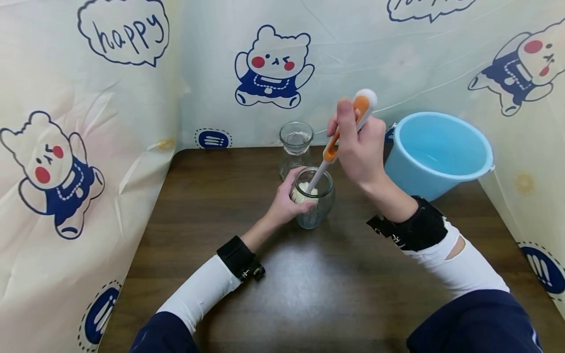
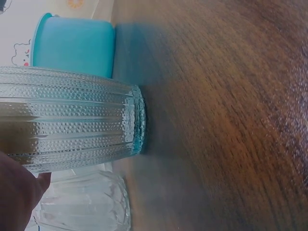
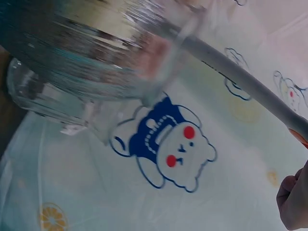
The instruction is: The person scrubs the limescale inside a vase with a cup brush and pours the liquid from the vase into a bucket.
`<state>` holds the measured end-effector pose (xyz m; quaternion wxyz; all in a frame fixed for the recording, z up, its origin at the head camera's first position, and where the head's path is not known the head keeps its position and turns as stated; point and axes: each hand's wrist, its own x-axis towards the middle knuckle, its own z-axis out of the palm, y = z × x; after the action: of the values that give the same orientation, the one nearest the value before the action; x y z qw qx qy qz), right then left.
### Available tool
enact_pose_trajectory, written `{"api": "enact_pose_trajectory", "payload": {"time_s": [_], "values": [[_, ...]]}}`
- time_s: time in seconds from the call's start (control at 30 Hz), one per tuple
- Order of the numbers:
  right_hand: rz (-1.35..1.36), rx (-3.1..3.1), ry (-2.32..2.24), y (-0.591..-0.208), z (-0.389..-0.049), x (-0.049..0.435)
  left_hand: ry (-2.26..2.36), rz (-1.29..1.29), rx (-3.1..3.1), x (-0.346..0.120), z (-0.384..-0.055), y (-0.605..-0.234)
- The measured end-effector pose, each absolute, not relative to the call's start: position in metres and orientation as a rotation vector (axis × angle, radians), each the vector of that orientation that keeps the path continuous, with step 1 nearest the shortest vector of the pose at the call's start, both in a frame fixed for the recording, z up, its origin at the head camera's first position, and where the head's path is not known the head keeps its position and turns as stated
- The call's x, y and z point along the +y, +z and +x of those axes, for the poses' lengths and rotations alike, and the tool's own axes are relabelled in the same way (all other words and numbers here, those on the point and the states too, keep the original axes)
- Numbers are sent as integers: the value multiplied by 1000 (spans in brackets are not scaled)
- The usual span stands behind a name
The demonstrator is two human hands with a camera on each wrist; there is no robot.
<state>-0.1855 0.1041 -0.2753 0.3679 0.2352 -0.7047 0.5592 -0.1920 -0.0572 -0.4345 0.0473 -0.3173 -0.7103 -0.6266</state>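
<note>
A ribbed clear glass jar (image 1: 317, 212) stands on the table, its mouth facing up. My left hand (image 1: 284, 202) grips the jar around its upper left side. From above, my right hand (image 1: 361, 149) holds the orange and white handle of a bottle brush (image 1: 331, 149), fingers curled round it. The brush slants down through the jar's mouth, and its pale head (image 1: 302, 194) lies inside against the glass. In the right wrist view, the grey shaft (image 3: 240, 77) runs into the blurred jar (image 3: 91, 57). The jar's textured wall (image 2: 72, 118) fills much of the left wrist view.
A second clear glass vessel (image 1: 296, 139) with a flared rim stands just behind the jar. To the right is a light blue bucket (image 1: 397, 162) with a handle. The brown wooden table (image 1: 291, 294) meets a cartoon-printed sheet (image 1: 212, 73) at the back and sides.
</note>
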Motion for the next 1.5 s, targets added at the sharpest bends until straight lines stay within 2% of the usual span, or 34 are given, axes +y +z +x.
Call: {"api": "enact_pose_trajectory", "payload": {"time_s": [0.37, 0.6, 0.83, 1.07, 1.33, 1.5], "values": [[666, -2037, 1426, -278, -181, 100, -1905, -962, -2180, -57, -194, -436], [688, -1958, 1510, -247, -181, 107, -1927, -980, -2134, -58, -195, -435], [759, -2145, 1328, -266, -182, 105, -1940, -969, -2171, -59, -193, -431], [712, -2140, 1285, -249, -177, 110, -1966, -1001, -2137, -56, -194, -432], [767, -2218, 1005, -269, -174, 106, -1998, -1018, -2116, -58, -193, -434], [743, -2149, 941, -257, -177, 105, -1946, -1000, -2154, -59, -193, -433]]}}
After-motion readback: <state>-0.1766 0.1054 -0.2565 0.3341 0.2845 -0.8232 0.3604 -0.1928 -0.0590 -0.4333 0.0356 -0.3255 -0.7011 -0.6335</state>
